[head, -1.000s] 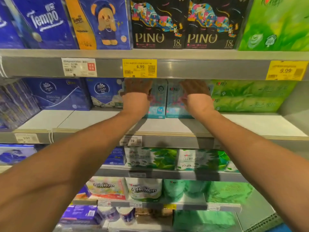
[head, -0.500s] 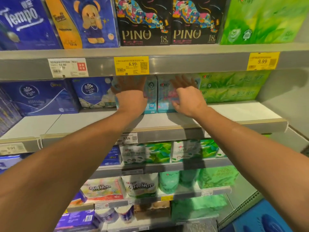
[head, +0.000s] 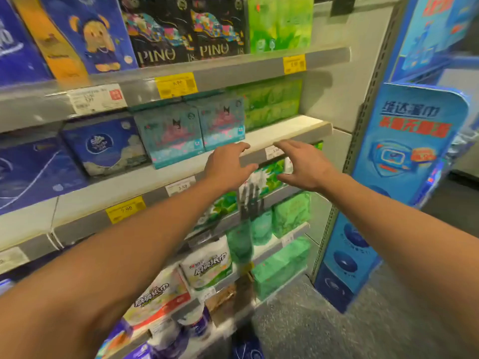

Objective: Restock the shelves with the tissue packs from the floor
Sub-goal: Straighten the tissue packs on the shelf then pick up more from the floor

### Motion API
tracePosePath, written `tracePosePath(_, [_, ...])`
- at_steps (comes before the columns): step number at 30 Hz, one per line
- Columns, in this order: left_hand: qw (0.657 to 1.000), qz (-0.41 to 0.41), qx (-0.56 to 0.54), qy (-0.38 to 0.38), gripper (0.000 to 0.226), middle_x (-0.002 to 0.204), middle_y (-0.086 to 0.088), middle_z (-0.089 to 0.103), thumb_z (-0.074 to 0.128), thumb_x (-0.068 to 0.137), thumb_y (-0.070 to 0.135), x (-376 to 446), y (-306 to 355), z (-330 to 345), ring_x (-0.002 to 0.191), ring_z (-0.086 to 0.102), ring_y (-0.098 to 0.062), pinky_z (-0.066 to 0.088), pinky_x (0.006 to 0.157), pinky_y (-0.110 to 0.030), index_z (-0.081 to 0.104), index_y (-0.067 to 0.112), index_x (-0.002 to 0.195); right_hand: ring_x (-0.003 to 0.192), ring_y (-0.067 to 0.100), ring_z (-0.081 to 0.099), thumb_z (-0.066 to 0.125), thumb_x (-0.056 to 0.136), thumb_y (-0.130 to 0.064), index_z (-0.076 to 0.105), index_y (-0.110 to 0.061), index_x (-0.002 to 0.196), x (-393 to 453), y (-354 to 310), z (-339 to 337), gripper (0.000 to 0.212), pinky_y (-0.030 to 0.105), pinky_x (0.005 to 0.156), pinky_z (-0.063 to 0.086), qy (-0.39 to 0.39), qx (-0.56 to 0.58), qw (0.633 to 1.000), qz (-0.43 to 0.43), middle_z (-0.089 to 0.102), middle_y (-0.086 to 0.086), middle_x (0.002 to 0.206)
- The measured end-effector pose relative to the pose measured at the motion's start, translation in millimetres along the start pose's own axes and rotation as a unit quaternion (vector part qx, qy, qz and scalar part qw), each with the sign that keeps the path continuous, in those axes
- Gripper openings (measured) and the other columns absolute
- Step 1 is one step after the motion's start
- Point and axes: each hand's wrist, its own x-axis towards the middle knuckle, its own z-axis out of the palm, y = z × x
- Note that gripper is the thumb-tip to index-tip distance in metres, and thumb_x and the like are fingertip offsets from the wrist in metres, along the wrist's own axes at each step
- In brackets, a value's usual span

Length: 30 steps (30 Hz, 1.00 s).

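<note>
Two teal tissue packs (head: 191, 130) stand side by side on the middle shelf (head: 290, 130), left of one green pack (head: 272, 102). In front of that shelf's edge, left hand (head: 228, 169) and right hand (head: 303, 164) hover spread, holding nothing.

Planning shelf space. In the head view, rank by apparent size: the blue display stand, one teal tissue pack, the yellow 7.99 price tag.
1. blue display stand, largest by far, though nearest the camera.
2. teal tissue pack.
3. yellow 7.99 price tag, smallest.
</note>
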Motion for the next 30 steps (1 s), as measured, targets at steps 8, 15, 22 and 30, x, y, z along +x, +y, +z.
tracePosePath(8, [0.959,0.188,-0.072,-0.201,0.069,0.135,-0.004,0.060,0.073,0.080,0.051,-85,167,44,0.120,0.059,-0.021,0.044,0.102,-0.032,0.054,0.019,0.138,0.130,0.028,0.049,0.075,0.076,-0.043,0.042,-0.013,0.145,-255,45,-40,0.082,0.038,0.108,0.039,-0.018,-0.013,0.980,0.200,0.048,0.010,0.145])
tracePosePath(15, [0.879,0.369,-0.076,-0.292,0.075,0.134,-0.003,0.061,0.075,0.077,0.053,-196,390,99,0.120,0.059,-0.020,0.042,0.105,-0.032,0.051,0.020,0.139,0.136,0.025,0.043,0.077,0.078,-0.041,0.038,-0.014,0.148,-504,100,-89,0.084,0.033,0.111,0.031,0.018,-0.033,0.924,0.380,0.043,0.010,0.150])
tracePosePath(22, [0.755,0.536,-0.045,-0.374,0.077,0.143,-0.003,0.053,0.072,0.081,0.052,-359,637,154,0.130,0.050,-0.018,0.034,0.105,-0.027,0.045,0.018,0.144,0.133,0.027,0.046,0.066,0.069,-0.065,0.041,-0.015,0.146,-795,128,-136,0.095,0.038,0.110,0.036,0.057,-0.002,0.816,0.575,0.048,0.008,0.146])
tracePosePath(30, [0.656,0.613,0.021,-0.440,0.078,0.145,-0.004,0.051,0.072,0.080,0.052,-520,755,242,0.130,0.048,-0.027,0.042,0.104,-0.037,0.040,0.026,0.146,0.132,0.028,0.044,0.074,0.075,-0.056,0.034,-0.023,0.149,-1004,98,-113,0.090,0.041,0.106,0.041,0.056,0.036,0.681,0.729,0.045,0.007,0.149])
